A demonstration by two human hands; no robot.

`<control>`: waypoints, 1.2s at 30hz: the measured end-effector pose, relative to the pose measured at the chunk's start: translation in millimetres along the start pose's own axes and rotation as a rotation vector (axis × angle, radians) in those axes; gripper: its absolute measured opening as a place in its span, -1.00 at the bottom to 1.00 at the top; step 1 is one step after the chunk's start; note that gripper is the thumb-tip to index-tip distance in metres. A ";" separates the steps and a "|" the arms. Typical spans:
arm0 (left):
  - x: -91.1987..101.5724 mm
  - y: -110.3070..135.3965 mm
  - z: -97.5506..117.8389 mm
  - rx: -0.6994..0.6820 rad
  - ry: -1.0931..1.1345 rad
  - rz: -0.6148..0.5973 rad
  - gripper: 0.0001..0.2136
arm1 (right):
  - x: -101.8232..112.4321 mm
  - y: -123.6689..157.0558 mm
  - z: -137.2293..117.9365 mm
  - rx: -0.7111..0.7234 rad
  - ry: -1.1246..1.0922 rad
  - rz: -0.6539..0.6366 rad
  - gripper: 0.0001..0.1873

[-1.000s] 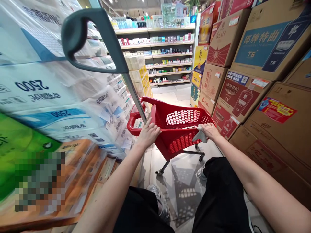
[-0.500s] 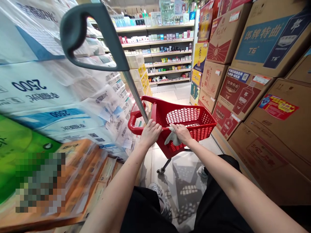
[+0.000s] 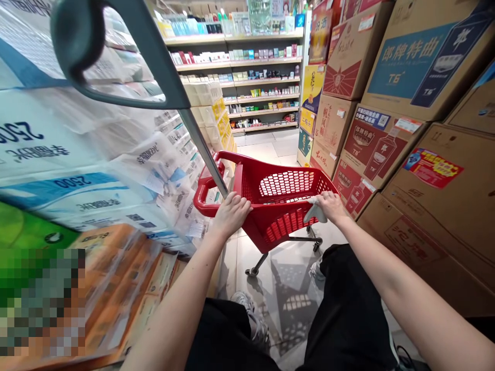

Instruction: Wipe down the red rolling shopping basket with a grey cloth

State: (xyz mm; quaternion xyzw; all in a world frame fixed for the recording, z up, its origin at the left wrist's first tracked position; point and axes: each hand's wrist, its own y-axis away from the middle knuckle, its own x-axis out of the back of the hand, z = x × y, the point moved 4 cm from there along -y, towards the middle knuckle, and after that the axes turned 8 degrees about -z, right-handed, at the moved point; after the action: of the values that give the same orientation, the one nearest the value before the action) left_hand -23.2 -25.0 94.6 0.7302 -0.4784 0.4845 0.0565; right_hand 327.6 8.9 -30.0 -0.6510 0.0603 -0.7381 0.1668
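A red plastic shopping basket cart [image 3: 270,178] stands on wheeled legs in front of me, with a long metal pole and a grey loop handle [image 3: 176,77] leaning up to the left. My left hand [image 3: 233,210] is closed over the near rim, close to the foot of the pole. Farther right on the same rim, my right hand [image 3: 330,205] presses a pale cloth [image 3: 315,212] against the edge with its fingers curled. What shows of the basket's inside holds no goods.
Wrapped white paper packs [image 3: 77,149] are piled at the left, above orange packs [image 3: 116,278]. Stacked cardboard cartons [image 3: 402,87] line the right side. Behind the cart, tiled floor [image 3: 266,141] leads to shelves of small boxed goods [image 3: 263,54].
My right hand has slid right along the near rim with the cloth, toward the basket's far-right corner. My left hand keeps its place on the rim. The view has shifted slightly.
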 end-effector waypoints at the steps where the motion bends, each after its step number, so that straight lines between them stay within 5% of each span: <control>1: 0.2 -1.6 1.4 -0.004 -0.008 0.000 -0.82 | -1.1 1.2 8.4 -0.037 0.009 -0.010 -0.67; 8: -3.1 -10.2 9.7 0.012 0.010 0.010 -0.80 | -17.8 16.6 34.2 -0.324 -0.235 -0.030 -0.64; 13: -3.0 -8.5 9.4 0.033 0.094 0.021 -0.79 | -31.1 37.0 59.0 -0.840 -0.608 0.231 -0.60; 15: -1.8 -7.8 9.8 0.031 0.080 0.023 -0.79 | -34.0 34.6 50.6 -0.934 -0.700 0.283 -0.59; 24: -4.4 -7.9 9.9 0.044 0.065 0.023 -0.77 | -25.2 13.8 -67.4 -0.684 -0.746 0.311 -0.63; 28: -5.4 -6.7 9.1 0.049 0.055 0.022 -0.77 | -2.2 10.3 -112.6 -0.560 -0.784 0.363 -0.67; 36: 1.6 -4.5 7.4 0.065 0.094 0.014 -0.78 | 40.3 -10.4 -197.3 -0.474 -0.975 0.255 -0.67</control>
State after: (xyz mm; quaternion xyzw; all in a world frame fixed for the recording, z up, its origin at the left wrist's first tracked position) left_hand -14.9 -27.7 93.7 0.7049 -0.4643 0.5337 0.0518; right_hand 128.4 -19.7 -17.5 -0.9244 0.2187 -0.2915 0.1124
